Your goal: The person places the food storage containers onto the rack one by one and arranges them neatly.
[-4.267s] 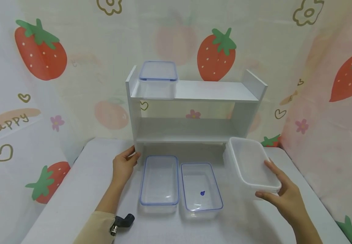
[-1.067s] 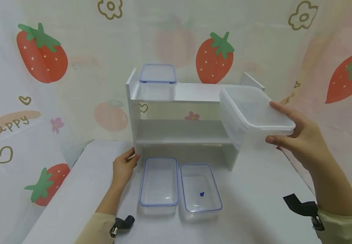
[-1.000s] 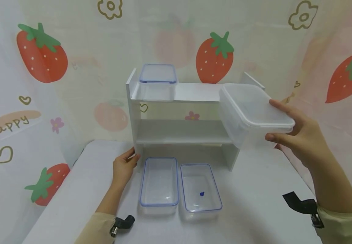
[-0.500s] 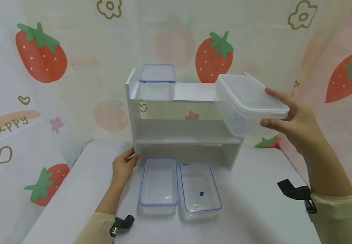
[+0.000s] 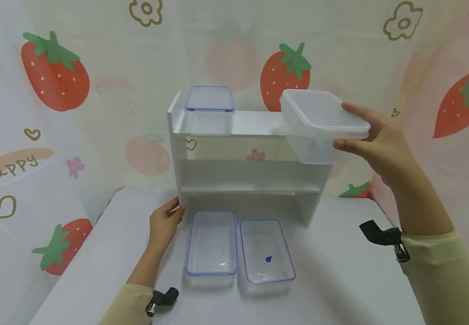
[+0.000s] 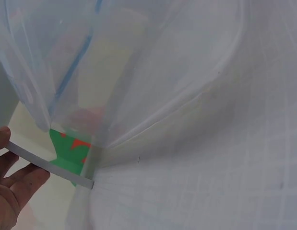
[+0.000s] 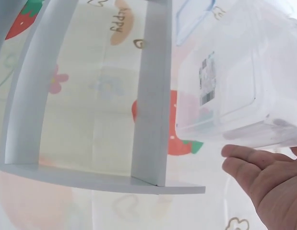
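I see the white shelf (image 5: 250,176), then the white-lidded box (image 5: 321,110) aloft near its top right, gripped by the right hand (image 5: 380,140), forearm (image 5: 419,203) slanting up; the left hand (image 5: 167,222) pinches the shelf's left panel (image 5: 181,167). Only the right wrist view shows a printed label (image 7: 207,78).

We count one white shelf unit (image 5: 246,175), our landmark. There are four lidded plastic boxes: one blue-rimmed box (image 5: 210,98) on top of the shelf unit at its left end, two more in front of the shelf unit, a plain one (image 5: 211,243) and one with a single blue spot (image 5: 267,246), and one white-lidded box (image 5: 321,110) at its right end. We see two hands: the left hand (image 5: 164,223) at the shelf unit's left side, the right hand (image 5: 386,151) by its right end. We count five red strawberries (image 5: 55,74): two left of the shelf unit, one behind it, two right.
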`<state>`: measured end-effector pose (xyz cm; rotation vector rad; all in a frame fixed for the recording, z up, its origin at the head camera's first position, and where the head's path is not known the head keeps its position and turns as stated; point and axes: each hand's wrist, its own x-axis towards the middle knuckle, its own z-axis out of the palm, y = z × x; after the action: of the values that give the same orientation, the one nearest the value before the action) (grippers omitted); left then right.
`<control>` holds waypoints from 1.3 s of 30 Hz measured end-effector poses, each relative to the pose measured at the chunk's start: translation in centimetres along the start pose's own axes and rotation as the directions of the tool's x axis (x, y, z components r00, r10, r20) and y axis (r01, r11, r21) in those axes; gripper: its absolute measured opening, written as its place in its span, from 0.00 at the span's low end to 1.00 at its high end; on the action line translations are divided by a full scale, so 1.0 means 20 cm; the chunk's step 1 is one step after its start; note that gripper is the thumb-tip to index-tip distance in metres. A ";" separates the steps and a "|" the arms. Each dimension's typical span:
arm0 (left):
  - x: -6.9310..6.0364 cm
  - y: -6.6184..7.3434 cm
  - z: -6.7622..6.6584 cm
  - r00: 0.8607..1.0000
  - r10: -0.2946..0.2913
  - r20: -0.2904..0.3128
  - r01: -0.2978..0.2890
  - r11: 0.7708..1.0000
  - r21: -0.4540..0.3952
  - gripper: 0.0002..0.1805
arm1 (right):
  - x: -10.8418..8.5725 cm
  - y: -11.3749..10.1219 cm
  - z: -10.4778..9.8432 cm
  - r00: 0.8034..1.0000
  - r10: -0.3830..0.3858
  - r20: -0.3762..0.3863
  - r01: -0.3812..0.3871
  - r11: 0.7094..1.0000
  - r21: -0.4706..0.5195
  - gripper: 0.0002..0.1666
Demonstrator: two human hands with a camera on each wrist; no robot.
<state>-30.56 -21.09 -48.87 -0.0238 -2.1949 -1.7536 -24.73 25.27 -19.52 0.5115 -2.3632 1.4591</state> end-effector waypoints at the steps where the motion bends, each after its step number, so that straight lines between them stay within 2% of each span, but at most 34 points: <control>1: 0.00 0.00 0.00 1.000 0.000 0.000 0.000 1.000 -0.002 0.26 | 0.01 0.00 0.00 1.000 -0.003 0.000 0.003 1.000 0.005 0.47; 6: 0.01 0.00 0.00 1.000 -0.001 -0.005 0.001 1.000 0.001 0.26 | 0.06 0.00 0.01 1.000 0.005 -0.010 -0.005 1.000 0.002 0.48; 16: 0.00 -0.01 0.01 1.000 0.005 -0.014 -0.005 1.000 0.004 0.26 | 0.13 0.02 0.03 0.997 0.070 -0.029 -0.071 0.997 -0.015 0.49; 24: 0.01 -0.02 0.01 1.000 0.008 -0.009 -0.008 1.000 -0.007 0.26 | 0.20 0.05 0.05 0.999 0.045 -0.012 -0.045 0.999 -0.014 0.50; 29: 0.01 -0.01 0.00 1.000 0.006 0.001 -0.006 1.000 -0.013 0.27 | 0.24 0.07 0.06 0.998 0.065 -0.021 -0.066 0.997 -0.034 0.52; 39: 0.00 -0.01 0.00 1.000 0.006 0.006 -0.006 1.000 -0.010 0.27 | 0.29 0.09 0.09 0.996 0.082 -0.022 -0.082 0.997 -0.003 0.52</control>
<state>-30.58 -21.11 -49.15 -0.0376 -2.1879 -1.7631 -30.87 23.67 -19.15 0.4002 -2.3954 1.4876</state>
